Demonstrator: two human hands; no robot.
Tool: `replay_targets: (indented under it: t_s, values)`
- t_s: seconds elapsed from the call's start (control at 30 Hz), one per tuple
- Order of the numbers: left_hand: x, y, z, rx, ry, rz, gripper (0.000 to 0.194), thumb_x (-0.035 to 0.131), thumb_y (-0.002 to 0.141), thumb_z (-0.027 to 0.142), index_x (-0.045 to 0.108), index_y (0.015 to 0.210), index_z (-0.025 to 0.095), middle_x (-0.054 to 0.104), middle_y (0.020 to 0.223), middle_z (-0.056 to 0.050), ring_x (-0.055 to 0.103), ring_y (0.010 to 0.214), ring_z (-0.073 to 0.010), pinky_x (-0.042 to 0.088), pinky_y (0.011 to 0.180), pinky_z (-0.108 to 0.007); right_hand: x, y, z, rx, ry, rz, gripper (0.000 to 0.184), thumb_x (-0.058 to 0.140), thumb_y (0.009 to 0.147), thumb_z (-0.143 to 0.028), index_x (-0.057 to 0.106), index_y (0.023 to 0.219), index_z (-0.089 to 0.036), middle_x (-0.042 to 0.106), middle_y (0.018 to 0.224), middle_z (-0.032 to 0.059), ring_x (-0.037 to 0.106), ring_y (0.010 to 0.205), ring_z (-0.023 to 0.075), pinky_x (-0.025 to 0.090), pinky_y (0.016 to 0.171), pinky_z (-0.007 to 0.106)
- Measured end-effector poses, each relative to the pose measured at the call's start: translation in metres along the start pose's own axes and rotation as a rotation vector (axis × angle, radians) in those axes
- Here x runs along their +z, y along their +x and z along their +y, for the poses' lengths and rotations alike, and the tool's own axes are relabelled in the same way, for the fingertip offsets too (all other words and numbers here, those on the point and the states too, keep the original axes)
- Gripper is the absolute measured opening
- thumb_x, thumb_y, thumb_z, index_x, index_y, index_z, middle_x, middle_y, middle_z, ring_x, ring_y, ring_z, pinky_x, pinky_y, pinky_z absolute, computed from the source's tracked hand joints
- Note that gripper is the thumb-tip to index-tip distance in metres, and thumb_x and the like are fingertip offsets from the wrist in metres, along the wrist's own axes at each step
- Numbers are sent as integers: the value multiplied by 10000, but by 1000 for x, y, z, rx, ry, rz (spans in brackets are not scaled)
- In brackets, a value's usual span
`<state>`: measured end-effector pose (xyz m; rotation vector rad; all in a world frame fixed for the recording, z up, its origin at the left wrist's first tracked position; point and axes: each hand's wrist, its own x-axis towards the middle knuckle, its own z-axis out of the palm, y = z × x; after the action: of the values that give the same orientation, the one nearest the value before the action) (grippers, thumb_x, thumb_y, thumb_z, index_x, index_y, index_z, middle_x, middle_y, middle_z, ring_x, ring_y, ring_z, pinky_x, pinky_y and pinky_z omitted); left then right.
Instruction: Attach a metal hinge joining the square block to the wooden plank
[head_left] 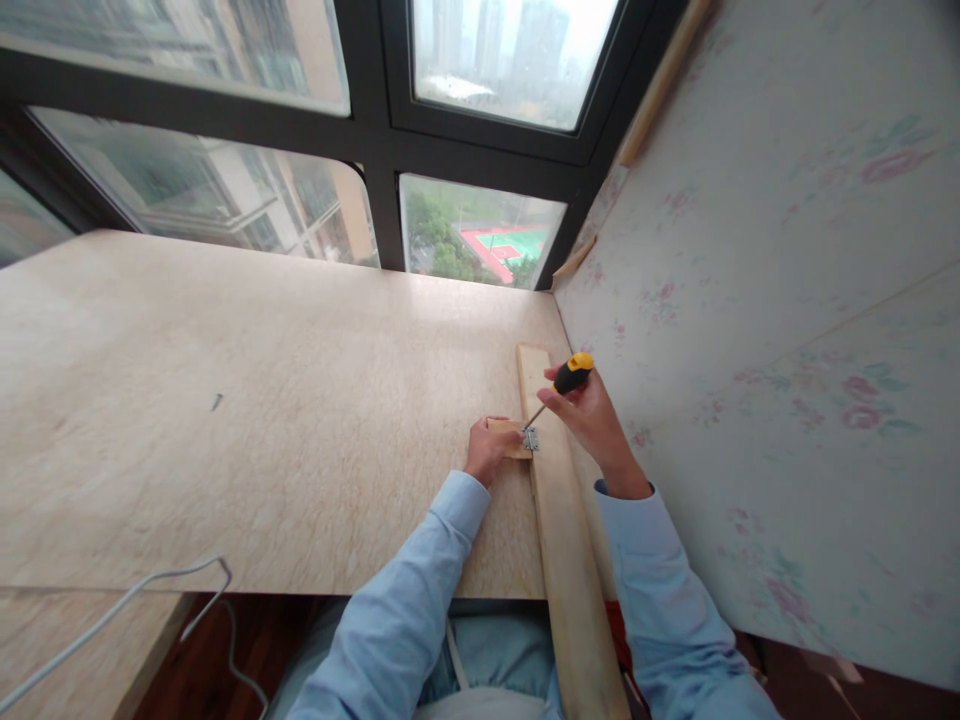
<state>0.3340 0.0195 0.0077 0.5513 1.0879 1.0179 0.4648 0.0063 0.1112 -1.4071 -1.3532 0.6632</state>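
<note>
My right hand [592,420] is closed around a screwdriver [574,372] with a black and yellow handle. Its shaft slants down and left, and the tip meets a small silver hinge [532,440]. That hinge spans the joint between a long wooden board [570,560] and a short wooden block [517,452]. With fingers closed on the short block, my left hand [487,448] keeps its fingertips beside the hinge. The long board lies on the stone-patterned sill and sticks out past its front edge. Whether a screw sits under the tip is too small to tell.
A lone screw [217,402] lies on the sill [315,420] at the left. A white cable [150,578] loops over the front left edge. The floral-papered wall [772,400] rises close on the right, and dark-framed windows [375,150] stand behind.
</note>
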Motion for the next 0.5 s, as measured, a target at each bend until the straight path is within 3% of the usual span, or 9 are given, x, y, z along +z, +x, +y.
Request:
replay_targets:
  t_s: [0.1, 0.2, 0.37, 0.43, 0.5]
  values:
    - [0, 0, 0, 3, 7, 12, 435, 789, 469, 54, 599, 852, 139, 668, 692, -17, 628, 588, -154, 497, 537, -251, -3, -2, -1, -1, 178, -149, 552, 752, 734, -530, 502, 1147, -263, 640, 1227, 88, 604, 1195, 235, 501, 1021, 428]
    - [1, -1, 1, 1, 9, 11, 441, 784, 476, 50, 593, 862, 144, 670, 701, -15, 633, 603, -159, 500, 542, -250, -4, -3, -6, -1, 144, -181, 478, 735, 759, -509, 538, 1114, -256, 676, 1119, 72, 649, 1111, 242, 524, 988, 441]
    - [0, -2, 2, -14, 20, 20, 441, 780, 481, 42, 585, 865, 143, 666, 700, -19, 640, 613, -163, 500, 559, -251, 2, -2, -11, -51, -251, 90, 536, 798, 640, -587, 579, 964, -220, 651, 836, 22, 650, 786, 228, 570, 809, 430]
    - [0, -1, 1, -15, 23, 15, 437, 778, 485, 47, 586, 864, 149, 665, 707, -18, 642, 616, -166, 503, 562, -256, 4, -1, -9, -44, -298, 156, 597, 818, 602, -595, 565, 988, -217, 643, 854, 28, 640, 804, 233, 562, 816, 432]
    - [-1, -1, 1, -7, 20, 2, 434, 782, 488, 61, 590, 866, 156, 666, 715, -15, 645, 624, -170, 510, 567, -261, 4, -1, -3, -30, -183, 103, 643, 809, 637, -567, 528, 1102, -224, 656, 983, 58, 654, 925, 245, 546, 892, 440]
